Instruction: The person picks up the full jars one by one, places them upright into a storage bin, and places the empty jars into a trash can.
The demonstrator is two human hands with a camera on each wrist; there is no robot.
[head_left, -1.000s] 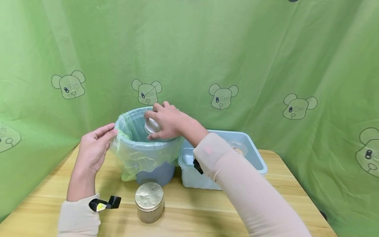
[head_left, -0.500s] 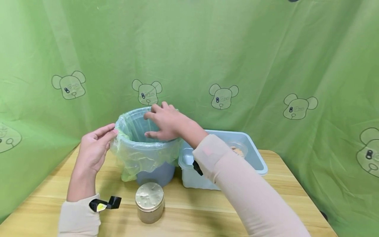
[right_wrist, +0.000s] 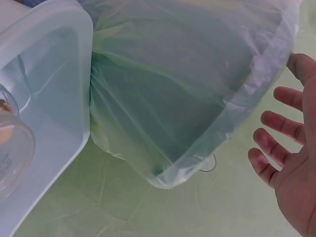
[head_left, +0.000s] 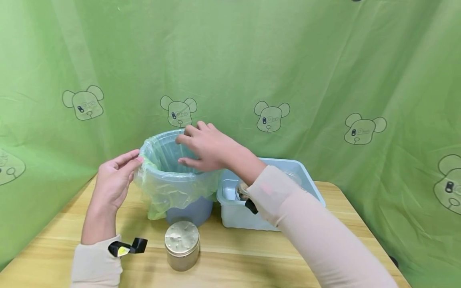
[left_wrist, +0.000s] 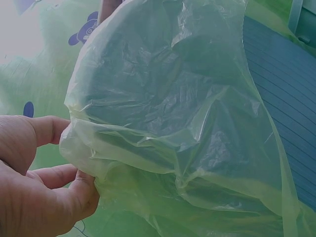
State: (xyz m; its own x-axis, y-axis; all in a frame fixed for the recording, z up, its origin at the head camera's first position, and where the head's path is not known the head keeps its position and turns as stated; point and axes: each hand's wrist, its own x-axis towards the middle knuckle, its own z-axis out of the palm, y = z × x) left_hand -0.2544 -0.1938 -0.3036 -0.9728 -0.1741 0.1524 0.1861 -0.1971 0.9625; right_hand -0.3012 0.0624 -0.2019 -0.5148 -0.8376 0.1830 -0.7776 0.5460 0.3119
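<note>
A blue trash bin stands on the table, lined with a thin green plastic bag folded down over its rim. At the bin's left side my left hand pinches the bag at the rim between thumb and fingers. The left wrist view shows those fingertips on the bag's edge. Over the right part of the bin's mouth hovers my right hand, fingers spread and loosely bent, holding nothing. The bottom of the bin is hidden.
A silver lidded can stands in front of the bin. To the right, a light blue plastic tub holds clear containers with brownish contents, partly behind my right sleeve. A green curtain hangs behind the table.
My right hand has let go of a round white-and-silver object into the bin, and its forearm has shifted slightly right. My left hand stays at the rim.
</note>
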